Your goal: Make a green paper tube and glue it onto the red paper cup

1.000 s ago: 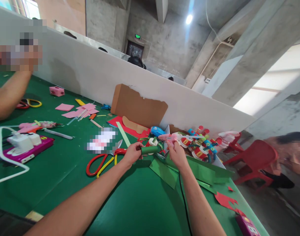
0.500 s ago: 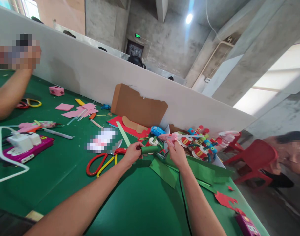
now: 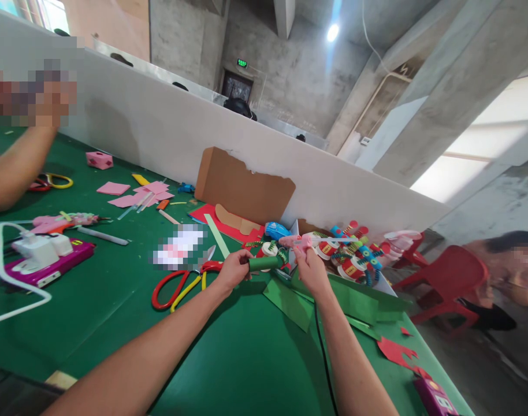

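My left hand (image 3: 234, 270) is closed on one end of a rolled green paper tube (image 3: 264, 264), which points to the right. In my right hand (image 3: 309, 266) is a pink glue gun (image 3: 297, 241) with a clear glue stick (image 3: 331, 239) coming out of its back; its nozzle faces left, above the tube. Whether the nozzle touches the paper I cannot tell. A black cord (image 3: 321, 346) runs down along my right forearm. Scissors with red and yellow handles (image 3: 171, 289) lie just left of my left hand. Green paper sheets (image 3: 290, 303) lie under and beyond my right hand.
A box (image 3: 387, 286) of colourful paper figures stands at the right, a brown cardboard piece (image 3: 242, 185) against the white partition (image 3: 160, 127). Left are a purple power strip (image 3: 73, 260), another glue gun (image 3: 51, 222) and pink paper (image 3: 153, 193). A co-worker's arm (image 3: 21, 167) reaches in.
My hands, the green tube and the glue gun hold almost the same place. The co-worker's hand at the far left has shifted slightly.
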Tool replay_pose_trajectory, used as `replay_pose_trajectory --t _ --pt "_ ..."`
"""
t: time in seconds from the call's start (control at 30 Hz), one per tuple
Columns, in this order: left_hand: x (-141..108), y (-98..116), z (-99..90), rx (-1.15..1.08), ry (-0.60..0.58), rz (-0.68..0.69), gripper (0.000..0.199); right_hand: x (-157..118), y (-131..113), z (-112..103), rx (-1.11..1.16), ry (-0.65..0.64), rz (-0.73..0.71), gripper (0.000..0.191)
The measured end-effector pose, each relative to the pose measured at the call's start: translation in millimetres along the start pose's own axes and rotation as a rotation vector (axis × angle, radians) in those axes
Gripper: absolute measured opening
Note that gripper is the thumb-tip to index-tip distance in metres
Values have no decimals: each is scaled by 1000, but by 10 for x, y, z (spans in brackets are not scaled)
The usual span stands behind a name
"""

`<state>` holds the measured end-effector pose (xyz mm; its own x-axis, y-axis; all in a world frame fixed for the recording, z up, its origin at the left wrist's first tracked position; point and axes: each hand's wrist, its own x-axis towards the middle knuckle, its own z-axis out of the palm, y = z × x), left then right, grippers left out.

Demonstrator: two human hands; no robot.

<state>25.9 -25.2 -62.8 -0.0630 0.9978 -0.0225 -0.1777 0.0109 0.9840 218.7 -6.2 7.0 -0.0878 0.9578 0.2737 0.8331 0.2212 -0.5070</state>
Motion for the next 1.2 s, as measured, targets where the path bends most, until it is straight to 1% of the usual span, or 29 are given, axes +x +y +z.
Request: replay_pose_trajectory --t 0.17,0.27,0.43,0.5,0.63,0.77,0.87,1.0,1.1,1.2 --pt "5 -5 -2 4 2 1 17 -1 -26 -11 -21 -4 -3 33" --pt "5 -8 -2 5 2 3 17 4 -28 -11 -17 -8 19 31" --pt "5 -10 -1 4 3 0 17 11 40 -1 72 28 39 27" --pt "5 -11 -1 1 5 -1 17 12 80 8 190 28 74 31" --pt "5 -13 1 -10 9 0 18 -9 116 35 583 24 152 43" --pt "10 -19 -1 -26 6 0 17 -45 108 54 901 32 224 45" --pt "12 -24 -7 -44 -5 6 16 -52 115 74 1082 -7 298 39" --pt "1 -20 -19 -83 -17 19 14 -29 131 106 1325 -65 447 23" --pt "-8 -9 -29 -125 -29 33 11 -18 135 104 1482 -186 528 17" --pt "-6 -1 -39 -171 -31 40 13 -26 131 73 1587 -317 518 12"
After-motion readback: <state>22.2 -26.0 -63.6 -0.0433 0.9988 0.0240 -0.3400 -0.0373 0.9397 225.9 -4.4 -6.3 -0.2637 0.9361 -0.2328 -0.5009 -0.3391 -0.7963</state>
